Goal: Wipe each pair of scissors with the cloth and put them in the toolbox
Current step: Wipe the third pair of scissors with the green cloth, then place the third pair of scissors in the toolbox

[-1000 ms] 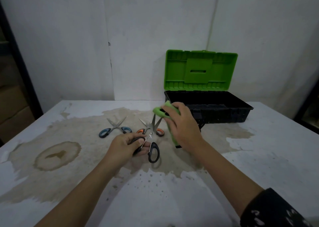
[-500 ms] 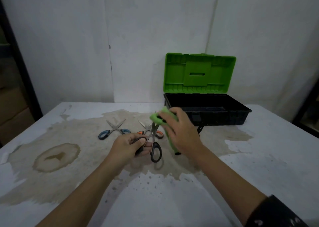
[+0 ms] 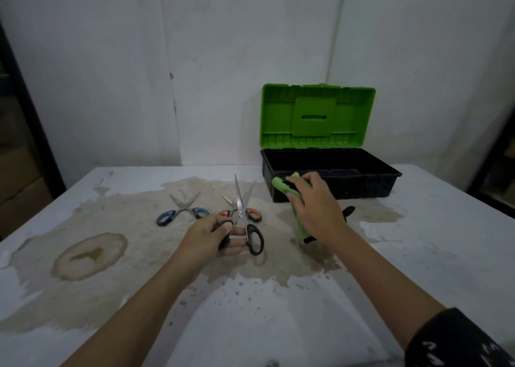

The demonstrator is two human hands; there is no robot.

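My left hand point(image 3: 211, 237) grips the black-handled scissors point(image 3: 250, 231) by one handle loop, blades slightly apart and pointing away from me. My right hand point(image 3: 315, 205) holds the green cloth point(image 3: 296, 218), which hangs down to the table just right of those scissors and apart from the blades. Behind my left hand lie two more pairs on the table: blue-handled scissors point(image 3: 182, 210) and orange-handled scissors point(image 3: 252, 213). The toolbox point(image 3: 370, 184), a black tray with a raised green lid point(image 3: 316, 117), stands open at the back right.
The white table point(image 3: 418, 255) carries a broad brown stain across its middle and left. A white wall rises right behind the toolbox. Dark shelving edges stand at the far left and far right.
My right hand has drawn the cloth off the blades and away to the right. The left hand keeps its grip on the black-handled scissors, whose bare blades now show.
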